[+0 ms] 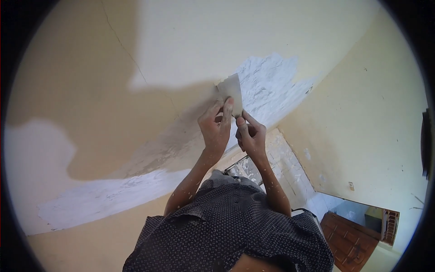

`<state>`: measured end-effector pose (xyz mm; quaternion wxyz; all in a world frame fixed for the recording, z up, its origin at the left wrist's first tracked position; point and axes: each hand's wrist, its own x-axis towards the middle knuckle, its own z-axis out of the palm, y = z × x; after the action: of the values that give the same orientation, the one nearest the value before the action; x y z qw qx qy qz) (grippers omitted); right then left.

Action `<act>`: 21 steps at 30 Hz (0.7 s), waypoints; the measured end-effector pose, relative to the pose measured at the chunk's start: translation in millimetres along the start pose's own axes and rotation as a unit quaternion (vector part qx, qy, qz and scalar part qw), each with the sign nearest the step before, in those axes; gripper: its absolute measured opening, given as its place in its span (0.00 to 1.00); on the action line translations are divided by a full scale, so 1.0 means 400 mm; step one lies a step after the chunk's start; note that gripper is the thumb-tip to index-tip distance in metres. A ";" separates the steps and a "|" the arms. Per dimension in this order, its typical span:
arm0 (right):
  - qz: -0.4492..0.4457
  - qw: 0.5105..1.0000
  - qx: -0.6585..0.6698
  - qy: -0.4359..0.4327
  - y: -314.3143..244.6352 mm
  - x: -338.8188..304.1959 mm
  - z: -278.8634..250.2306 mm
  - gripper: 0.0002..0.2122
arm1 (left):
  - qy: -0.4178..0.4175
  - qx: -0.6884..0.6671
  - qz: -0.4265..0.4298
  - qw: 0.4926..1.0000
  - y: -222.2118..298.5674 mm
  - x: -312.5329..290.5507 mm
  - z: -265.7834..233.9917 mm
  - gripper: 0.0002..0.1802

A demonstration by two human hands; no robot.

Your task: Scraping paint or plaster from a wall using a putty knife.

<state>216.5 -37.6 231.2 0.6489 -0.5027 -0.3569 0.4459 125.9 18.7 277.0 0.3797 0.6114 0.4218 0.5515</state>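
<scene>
Left hand [215,127] touching — grip unclear — right hand [252,135] grasping scraper [233,90], long axis leaning left, broad edge up

Your left hand [215,128] touches the flared blade of a grey scraper [232,86]; your right hand [252,133] pinches its lower end. Blade tip against or just off the wall [204,41], can't tell which. Rough white patch [269,84] right of blade; pale strip [108,197] lower left. Thin crack [125,51] at upper left. Your dark patterned shirt [226,222] below; brown panelled door [346,242] lower right.
</scene>
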 end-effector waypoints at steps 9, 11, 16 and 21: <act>0.019 1.000 0.012 -0.020 0.008 0.024 -0.011 0.19 | 0.003 -0.011 -0.027 1.000 -0.019 -0.002 0.012 0.13; 0.008 1.000 0.014 -0.021 0.020 0.049 -0.019 0.19 | 0.015 -0.003 -0.016 1.000 -0.015 -0.002 0.017 0.14; 0.035 0.998 0.038 -0.044 -0.046 0.033 -0.007 0.20 | -0.012 -0.014 0.009 1.000 0.015 0.024 0.005 0.14; 0.038 0.995 0.087 -0.037 -0.029 0.006 -0.026 0.20 | -0.077 0.029 -0.020 0.996 0.001 -0.003 0.016 0.11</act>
<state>229.4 -40.0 240.0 0.6589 -0.4411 -0.3211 0.5178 132.4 17.6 276.1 0.4043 0.6542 0.4193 0.4826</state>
